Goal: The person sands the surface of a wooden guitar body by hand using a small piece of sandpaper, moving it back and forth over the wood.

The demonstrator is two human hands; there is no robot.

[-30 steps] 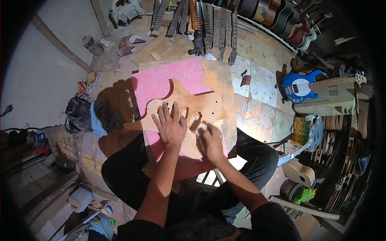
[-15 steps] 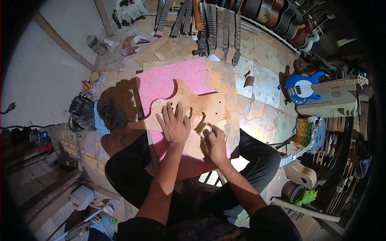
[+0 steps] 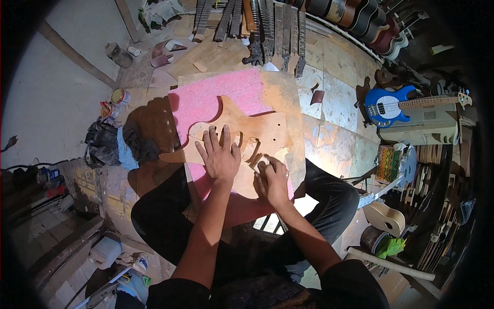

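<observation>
An unpainted wooden electric guitar body (image 3: 252,123), with cut-out pockets and drilled holes, lies flat across a pink-covered board (image 3: 193,105) over my lap. My left hand (image 3: 221,160) rests on it palm down, fingers spread, beside the rounded cut-out. To the right, my right hand (image 3: 275,177) is closed, its fingertips pinching a small pale piece (image 3: 261,160) against the wood near the slanted slot. The fingers partly cover that piece, and its kind cannot be made out.
Several guitar necks (image 3: 257,31) lie at the far side. A blue bass guitar (image 3: 388,107) rests at the right, above a small unpainted guitar body (image 3: 385,219). Dark cloths (image 3: 103,141) and an open can (image 3: 120,96) stand left. A reddish-brown sheet scrap (image 3: 317,97) lies on the floor.
The whole view has shifted slightly, so the board and guitar body sit a little higher and further left. My right hand has shifted slightly by the slot; my left hand keeps its place.
</observation>
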